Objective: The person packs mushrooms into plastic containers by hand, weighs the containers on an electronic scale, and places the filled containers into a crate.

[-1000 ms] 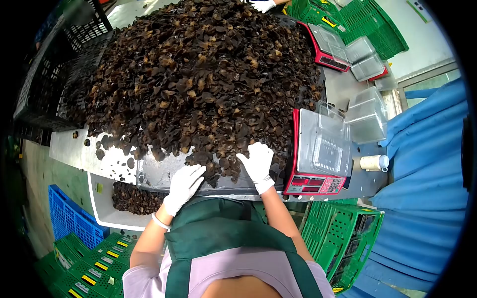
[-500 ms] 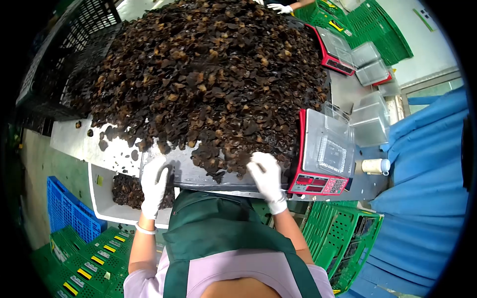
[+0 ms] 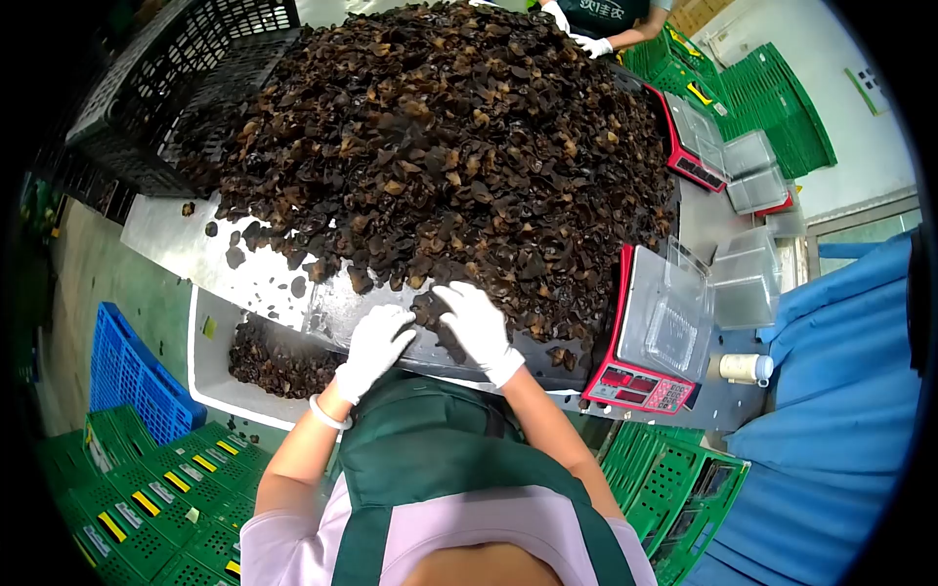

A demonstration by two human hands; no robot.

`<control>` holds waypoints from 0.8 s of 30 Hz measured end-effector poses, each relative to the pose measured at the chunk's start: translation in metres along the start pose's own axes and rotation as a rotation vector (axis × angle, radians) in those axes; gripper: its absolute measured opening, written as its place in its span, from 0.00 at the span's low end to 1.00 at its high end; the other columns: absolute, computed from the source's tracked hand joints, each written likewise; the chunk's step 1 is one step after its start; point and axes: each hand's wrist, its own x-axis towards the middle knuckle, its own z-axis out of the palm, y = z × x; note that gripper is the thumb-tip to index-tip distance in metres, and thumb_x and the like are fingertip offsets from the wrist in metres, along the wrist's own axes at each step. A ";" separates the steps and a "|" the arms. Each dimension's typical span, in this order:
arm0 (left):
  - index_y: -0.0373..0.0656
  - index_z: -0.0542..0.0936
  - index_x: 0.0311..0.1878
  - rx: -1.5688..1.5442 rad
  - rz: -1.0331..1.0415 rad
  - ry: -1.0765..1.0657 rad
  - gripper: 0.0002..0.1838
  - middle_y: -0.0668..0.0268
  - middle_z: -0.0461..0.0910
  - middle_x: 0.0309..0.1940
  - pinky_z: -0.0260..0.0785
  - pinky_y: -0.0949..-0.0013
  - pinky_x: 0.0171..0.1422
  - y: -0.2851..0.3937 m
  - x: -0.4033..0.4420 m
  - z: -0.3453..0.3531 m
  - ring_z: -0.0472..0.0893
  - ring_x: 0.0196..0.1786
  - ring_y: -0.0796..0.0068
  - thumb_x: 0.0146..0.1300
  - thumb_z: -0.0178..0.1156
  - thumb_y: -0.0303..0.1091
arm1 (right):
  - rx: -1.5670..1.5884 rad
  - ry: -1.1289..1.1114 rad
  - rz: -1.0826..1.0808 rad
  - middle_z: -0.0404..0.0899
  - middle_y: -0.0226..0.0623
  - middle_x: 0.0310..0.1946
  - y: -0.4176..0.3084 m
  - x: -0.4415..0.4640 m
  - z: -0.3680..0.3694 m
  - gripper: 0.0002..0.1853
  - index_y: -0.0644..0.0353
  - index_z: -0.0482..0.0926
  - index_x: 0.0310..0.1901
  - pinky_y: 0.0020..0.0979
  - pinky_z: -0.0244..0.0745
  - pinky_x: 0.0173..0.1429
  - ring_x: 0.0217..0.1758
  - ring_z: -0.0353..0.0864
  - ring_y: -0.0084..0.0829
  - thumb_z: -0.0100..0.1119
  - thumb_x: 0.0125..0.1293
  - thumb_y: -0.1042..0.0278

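Note:
A large heap of dark brown wood ear mushrooms [image 3: 440, 166] covers most of the table. Both my hands wear white gloves and are at the heap's near edge. My left hand [image 3: 377, 344] is over the bare grey strip of tabletop, fingers outstretched and a little apart, holding nothing I can see. Close to its right, my right hand [image 3: 475, 327] reaches left over a small clump of wood ear [image 3: 428, 311]. Its fingers are extended and slightly spread against these pieces; its palm side is hidden.
Right of my hands stands a red scale [image 3: 640, 386] with a clear plastic box [image 3: 669, 313] on top. A white bin [image 3: 210, 366] with mushrooms is below left. A black crate [image 3: 127, 156] stands far left. A co-worker's gloved hand [image 3: 593, 46] is across the heap.
My hands have come together: the left moved right, away from the bin side, and the right moved left over the small clump. The view has shifted slightly, showing more of the co-worker.

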 end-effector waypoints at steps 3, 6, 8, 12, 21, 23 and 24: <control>0.42 0.79 0.45 0.007 -0.031 -0.016 0.14 0.62 0.78 0.40 0.71 0.61 0.50 -0.007 -0.007 0.001 0.76 0.45 0.60 0.55 0.64 0.34 | 0.164 0.183 0.089 0.79 0.37 0.44 0.025 -0.005 -0.029 0.15 0.54 0.80 0.48 0.33 0.75 0.52 0.48 0.78 0.37 0.62 0.57 0.72; 0.42 0.79 0.50 0.024 -0.080 0.092 0.18 0.60 0.78 0.47 0.71 0.62 0.54 -0.013 -0.010 0.002 0.76 0.49 0.58 0.53 0.65 0.31 | 0.227 0.223 0.164 0.79 0.41 0.46 0.041 -0.031 -0.049 0.16 0.59 0.80 0.47 0.34 0.74 0.56 0.51 0.78 0.41 0.63 0.54 0.77; 0.42 0.79 0.50 0.015 -0.036 0.103 0.19 0.59 0.79 0.48 0.71 0.62 0.56 -0.011 -0.003 0.005 0.77 0.51 0.58 0.53 0.66 0.30 | 0.186 0.237 0.195 0.79 0.45 0.47 0.043 -0.048 -0.055 0.19 0.60 0.80 0.48 0.35 0.73 0.59 0.53 0.78 0.43 0.63 0.52 0.79; 0.45 0.77 0.57 0.008 0.128 0.012 0.26 0.59 0.76 0.55 0.70 0.59 0.57 0.005 0.019 0.016 0.75 0.55 0.58 0.53 0.67 0.33 | 0.063 0.110 0.255 0.72 0.44 0.58 0.026 -0.066 -0.037 0.31 0.52 0.73 0.60 0.39 0.70 0.62 0.60 0.71 0.45 0.69 0.51 0.68; 0.45 0.76 0.59 -0.002 -0.015 0.060 0.25 0.58 0.78 0.53 0.71 0.61 0.57 -0.015 -0.008 0.002 0.77 0.52 0.57 0.56 0.64 0.29 | 0.136 0.149 0.305 0.71 0.42 0.56 0.028 -0.105 -0.018 0.26 0.53 0.77 0.57 0.39 0.69 0.62 0.58 0.72 0.44 0.65 0.54 0.75; 0.45 0.76 0.59 -0.029 -0.030 0.070 0.25 0.58 0.77 0.54 0.71 0.62 0.58 -0.018 -0.013 0.001 0.77 0.53 0.58 0.56 0.63 0.27 | 0.167 0.149 0.296 0.72 0.42 0.56 0.022 -0.101 -0.023 0.25 0.54 0.77 0.57 0.38 0.70 0.61 0.58 0.72 0.44 0.64 0.55 0.74; 0.45 0.76 0.59 -0.052 -0.045 0.049 0.24 0.58 0.77 0.54 0.70 0.62 0.58 -0.020 -0.016 0.003 0.77 0.53 0.58 0.56 0.63 0.27 | 0.161 0.147 0.269 0.72 0.40 0.56 0.017 -0.098 -0.025 0.24 0.53 0.76 0.57 0.38 0.71 0.60 0.57 0.72 0.44 0.63 0.56 0.73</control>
